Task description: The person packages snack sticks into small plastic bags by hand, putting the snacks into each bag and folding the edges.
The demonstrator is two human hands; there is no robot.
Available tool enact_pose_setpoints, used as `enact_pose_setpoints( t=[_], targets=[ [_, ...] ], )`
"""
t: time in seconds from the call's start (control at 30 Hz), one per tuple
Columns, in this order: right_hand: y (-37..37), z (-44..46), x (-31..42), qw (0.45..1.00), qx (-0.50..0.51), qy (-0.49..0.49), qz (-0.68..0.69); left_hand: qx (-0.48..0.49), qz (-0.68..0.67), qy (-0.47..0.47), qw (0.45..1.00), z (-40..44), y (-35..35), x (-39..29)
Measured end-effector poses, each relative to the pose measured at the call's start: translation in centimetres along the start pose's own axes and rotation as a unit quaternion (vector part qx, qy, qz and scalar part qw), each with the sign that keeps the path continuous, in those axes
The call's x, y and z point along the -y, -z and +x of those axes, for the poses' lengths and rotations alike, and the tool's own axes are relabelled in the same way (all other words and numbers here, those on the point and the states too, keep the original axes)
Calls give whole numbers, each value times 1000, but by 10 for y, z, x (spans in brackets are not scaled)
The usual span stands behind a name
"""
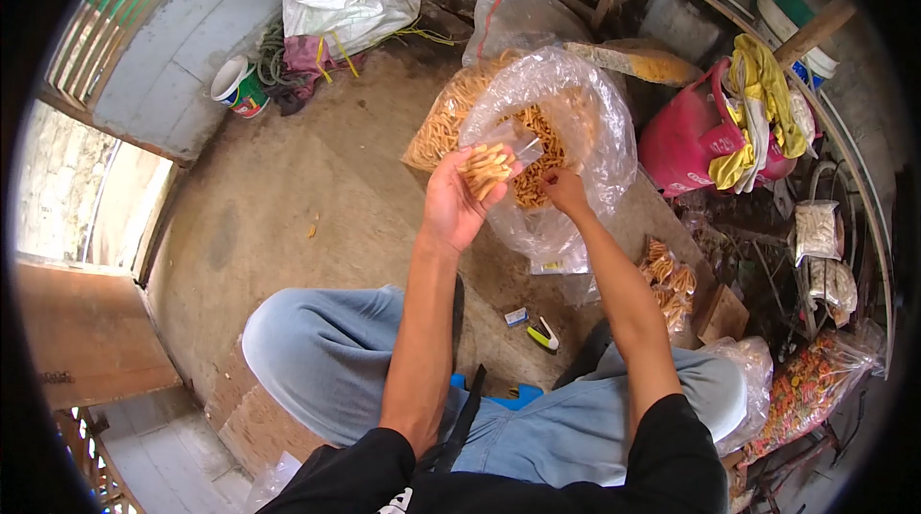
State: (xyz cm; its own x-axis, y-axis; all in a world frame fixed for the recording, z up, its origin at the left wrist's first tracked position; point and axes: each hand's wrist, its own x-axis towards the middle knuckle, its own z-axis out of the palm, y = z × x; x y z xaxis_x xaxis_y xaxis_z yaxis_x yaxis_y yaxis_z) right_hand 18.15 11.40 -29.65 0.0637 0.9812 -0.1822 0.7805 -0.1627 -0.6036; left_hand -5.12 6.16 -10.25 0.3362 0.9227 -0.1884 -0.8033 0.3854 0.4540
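My left hand (pixel 459 196) is wrapped round a small clear plastic bag (pixel 487 167) partly filled with pale yellow snack sticks. Its loose open end points up and to the right. My right hand (pixel 564 190) reaches into the mouth of a large clear plastic bag (pixel 600 121), with its fingers drawn together at the brown snack sticks (pixel 537 135) inside. What those fingers hold, if anything, is hidden. Beside that bag, on its left, bulges another mass of bagged snack sticks (pixel 436 126).
On the floor between my legs lie a green-and-white stapler (pixel 543 334) and a small box (pixel 516 316). Filled snack packets (pixel 669 279) lie by my right knee. A pink tub (pixel 686 135) with yellow cloth stands at right, a white bucket (pixel 240 87) at far left.
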Motion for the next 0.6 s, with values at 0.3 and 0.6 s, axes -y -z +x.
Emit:
enact_pose_setpoints(
  t=[0.3, 0.6],
  targets=[
    [86, -35, 44, 909, 43, -64, 411, 32, 24, 1, 999, -13, -15, -4],
    [191, -115, 121, 848, 36, 95, 521, 78, 47, 4, 996, -25, -31, 0]
  ],
)
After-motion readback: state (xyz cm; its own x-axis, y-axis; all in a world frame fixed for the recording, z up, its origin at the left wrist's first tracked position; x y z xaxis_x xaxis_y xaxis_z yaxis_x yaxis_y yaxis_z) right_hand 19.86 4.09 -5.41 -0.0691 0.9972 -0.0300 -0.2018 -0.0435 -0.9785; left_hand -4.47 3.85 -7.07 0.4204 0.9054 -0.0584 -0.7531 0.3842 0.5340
